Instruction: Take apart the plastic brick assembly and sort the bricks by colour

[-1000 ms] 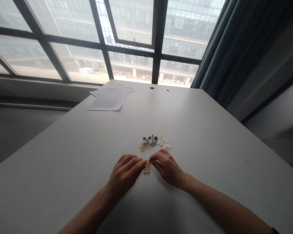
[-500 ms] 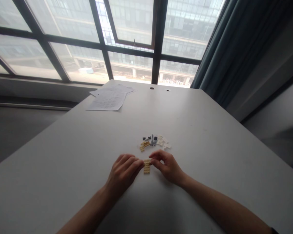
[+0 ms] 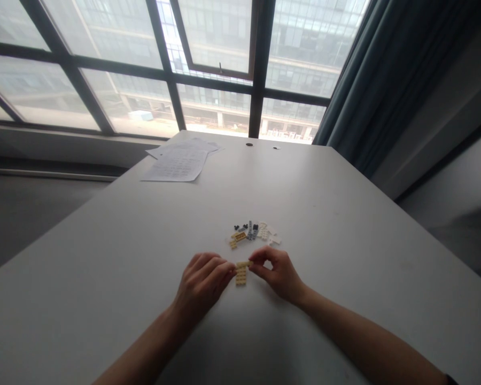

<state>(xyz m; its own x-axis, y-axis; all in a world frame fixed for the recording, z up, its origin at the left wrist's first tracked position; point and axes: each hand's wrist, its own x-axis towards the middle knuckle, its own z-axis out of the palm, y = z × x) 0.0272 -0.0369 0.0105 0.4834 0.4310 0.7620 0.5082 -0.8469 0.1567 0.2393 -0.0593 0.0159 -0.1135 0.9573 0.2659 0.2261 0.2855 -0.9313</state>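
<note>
A studded yellow plate (image 3: 241, 277) lies between my hands near the middle of the white table. My left hand (image 3: 209, 275) has its fingers pressed together at the plate's upper left edge. A small pale yellow strip (image 3: 244, 263) lies across the plate's far end, and its right end is pinched between thumb and forefinger of my right hand (image 3: 276, 271). The left fingertips meet the plate and the strip's left end; how much they grip is partly hidden.
Just beyond my hands is a loose pile with an orange-yellow brick (image 3: 240, 236), grey pieces (image 3: 250, 231) and white pieces (image 3: 263, 231). Printed papers (image 3: 178, 164) lie at the far left of the white table (image 3: 304, 203). Windows and a dark curtain (image 3: 356, 80) stand behind.
My right hand has shifted slightly to the right. The pale yellow strip now shows between my fingertips, across the plate's far end. My left hand has hardly moved.
</note>
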